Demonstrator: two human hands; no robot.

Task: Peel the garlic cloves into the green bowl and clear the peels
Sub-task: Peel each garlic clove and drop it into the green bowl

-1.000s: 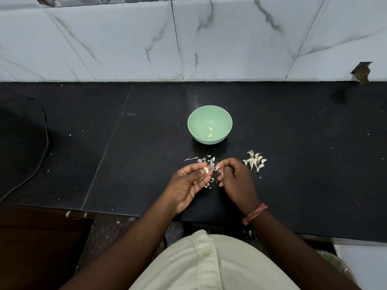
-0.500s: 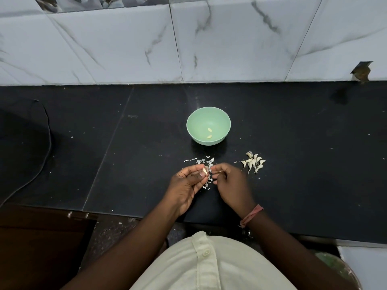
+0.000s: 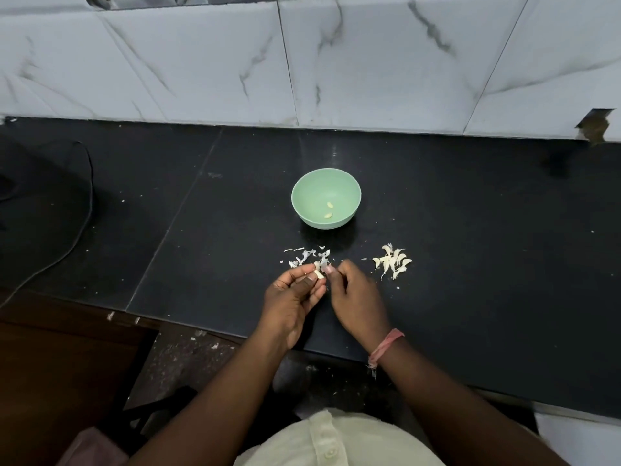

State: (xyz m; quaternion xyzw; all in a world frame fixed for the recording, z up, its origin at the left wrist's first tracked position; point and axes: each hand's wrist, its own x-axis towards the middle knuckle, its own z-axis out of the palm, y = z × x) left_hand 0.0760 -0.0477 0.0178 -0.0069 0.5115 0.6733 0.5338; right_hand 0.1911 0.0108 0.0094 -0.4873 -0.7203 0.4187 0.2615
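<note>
A green bowl (image 3: pixel 326 198) stands on the black counter with two peeled cloves (image 3: pixel 329 210) inside. In front of it lies a scatter of papery peels (image 3: pixel 307 257). To the right sits a small heap of unpeeled garlic cloves (image 3: pixel 392 260). My left hand (image 3: pixel 293 297) pinches a garlic clove (image 3: pixel 318 274) between thumb and fingertips. My right hand (image 3: pixel 353 297), with a pink wrist thread, has its fingertips at the same clove, pinching at its skin.
The black counter (image 3: pixel 470 250) runs to a white marble-tiled wall (image 3: pixel 302 62) behind. A dark cloth or mat with a cable (image 3: pixel 43 210) lies at the far left. The counter's front edge is just below my wrists.
My hands drew closer together on the clove and shifted slightly left. The view moved a little; bowl, peels and heap stay put.
</note>
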